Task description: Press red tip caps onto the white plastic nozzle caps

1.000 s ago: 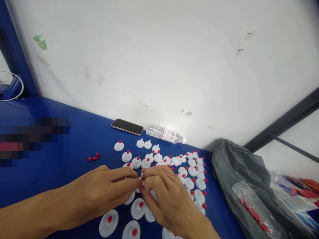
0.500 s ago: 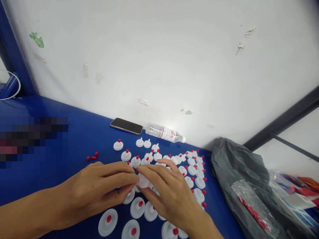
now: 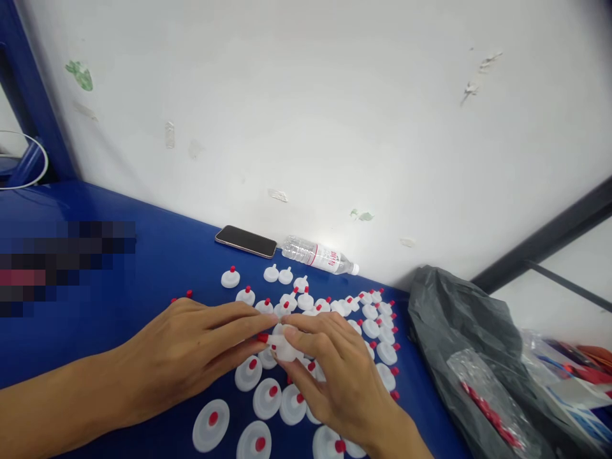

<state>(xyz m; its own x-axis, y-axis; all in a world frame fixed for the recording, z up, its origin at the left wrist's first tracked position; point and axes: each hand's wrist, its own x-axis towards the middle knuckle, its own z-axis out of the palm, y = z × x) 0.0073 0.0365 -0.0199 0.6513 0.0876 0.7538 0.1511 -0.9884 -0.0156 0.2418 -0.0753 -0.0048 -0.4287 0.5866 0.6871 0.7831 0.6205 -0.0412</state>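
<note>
Between my hands is a white round plastic spout lid point(image 3: 285, 347), held up off the table and tilted with its spout toward the left. My right hand point(image 3: 337, 370) is closed around its disc, fingers on top and thumb below. A red cap point(image 3: 262, 338) sits at the spout's tip, pinched by the fingertips of my left hand point(image 3: 191, 344). Under and around both hands stand many similar white lids, most with red caps, such as the near lid point(image 3: 211, 426). A few at the back, like the bare-spouted lid point(image 3: 271, 273), have no red cap.
A phone point(image 3: 246, 241) and a clear bottle point(image 3: 319, 254) lie along the white wall. Loose red caps point(image 3: 189, 294) are partly hidden behind my left hand. On the right, a grey plastic bag point(image 3: 459, 325) carries a clear bag of red pieces point(image 3: 492, 408). A blurred patch covers the left.
The spout lid between my hands has turned so its disc and red cap now show. My left fingers have shifted slightly onto the cap. The loose red caps are now mostly covered.
</note>
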